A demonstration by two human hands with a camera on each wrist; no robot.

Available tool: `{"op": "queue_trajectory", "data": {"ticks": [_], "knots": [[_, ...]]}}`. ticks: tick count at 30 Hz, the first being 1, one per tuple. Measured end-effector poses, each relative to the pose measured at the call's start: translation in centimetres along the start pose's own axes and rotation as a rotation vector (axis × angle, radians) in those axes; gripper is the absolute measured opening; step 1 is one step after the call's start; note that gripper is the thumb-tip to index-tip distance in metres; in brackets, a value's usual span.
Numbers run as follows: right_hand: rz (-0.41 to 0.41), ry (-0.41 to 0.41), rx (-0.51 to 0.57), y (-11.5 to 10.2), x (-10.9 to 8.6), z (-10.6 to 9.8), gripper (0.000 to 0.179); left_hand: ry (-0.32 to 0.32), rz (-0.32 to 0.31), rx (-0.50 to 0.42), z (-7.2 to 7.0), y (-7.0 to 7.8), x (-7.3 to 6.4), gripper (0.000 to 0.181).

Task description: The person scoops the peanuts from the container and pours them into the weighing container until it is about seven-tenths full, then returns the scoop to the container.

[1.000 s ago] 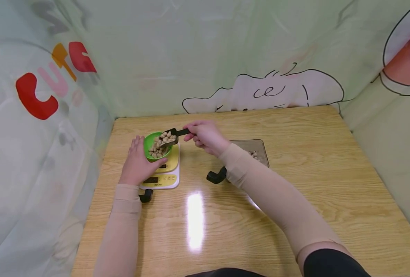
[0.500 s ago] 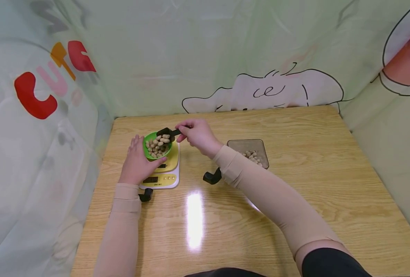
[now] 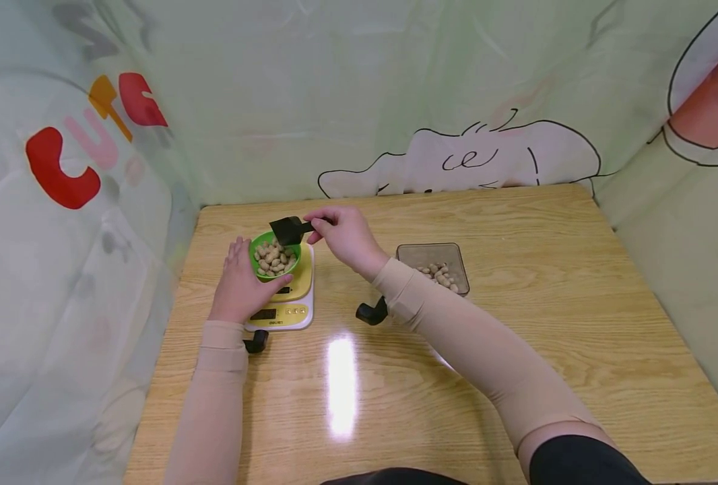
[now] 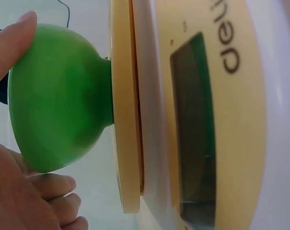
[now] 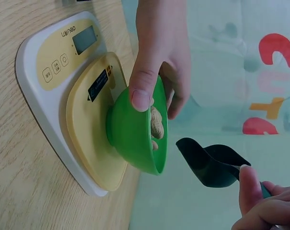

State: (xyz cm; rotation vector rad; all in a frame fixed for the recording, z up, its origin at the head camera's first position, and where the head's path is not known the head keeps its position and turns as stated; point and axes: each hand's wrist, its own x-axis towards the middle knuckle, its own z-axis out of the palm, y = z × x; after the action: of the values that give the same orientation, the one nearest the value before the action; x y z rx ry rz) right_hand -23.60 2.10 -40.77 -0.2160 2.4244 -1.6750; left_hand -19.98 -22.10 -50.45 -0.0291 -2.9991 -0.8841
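Note:
A green bowl (image 4: 58, 100) of peanuts (image 3: 274, 260) stands on the yellow plate of a white kitchen scale (image 5: 44, 98). My left hand (image 3: 238, 288) holds the bowl at its rim, thumb on the near side and fingers on the far side. Between thumb and fingers, my right hand (image 3: 348, 240) grips the handle of a black scoop (image 5: 212, 165). The scoop is tipped over just above the bowl's far right rim, its underside up in the head view. No peanuts show in the scoop. The scale's display (image 4: 195, 129) shows no readable figures.
A clear brownish tray (image 3: 416, 254) with more peanuts (image 3: 440, 275) sits right of the scale, partly behind my right forearm. Black camera mounts (image 3: 372, 312) stick out from both wrists. Printed curtains (image 3: 262, 101) stand along the wooden table's (image 3: 516, 323) back and sides.
The scoop, full of peanuts a second ago, has tipped over and its peanuts have fallen into the bowl. My right hand has shifted slightly left. The left hand has stayed on the bowl.

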Motion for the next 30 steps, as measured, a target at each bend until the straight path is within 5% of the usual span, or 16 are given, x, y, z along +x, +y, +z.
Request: {"op": "queue_trajectory", "data": {"ticks": [19, 30], "knots": [[0.105, -0.029, 0.225, 0.9, -0.5, -1.2, 0.024, 0.000, 0.016, 0.006, -0.6, 0.3, 0.0, 0.126], [0.102, -0.009, 0.343, -0.1, -2.5, -4.5, 0.029, 0.046, 0.080, 0.029, -1.2, 1.2, -0.3, 0.116]]}}
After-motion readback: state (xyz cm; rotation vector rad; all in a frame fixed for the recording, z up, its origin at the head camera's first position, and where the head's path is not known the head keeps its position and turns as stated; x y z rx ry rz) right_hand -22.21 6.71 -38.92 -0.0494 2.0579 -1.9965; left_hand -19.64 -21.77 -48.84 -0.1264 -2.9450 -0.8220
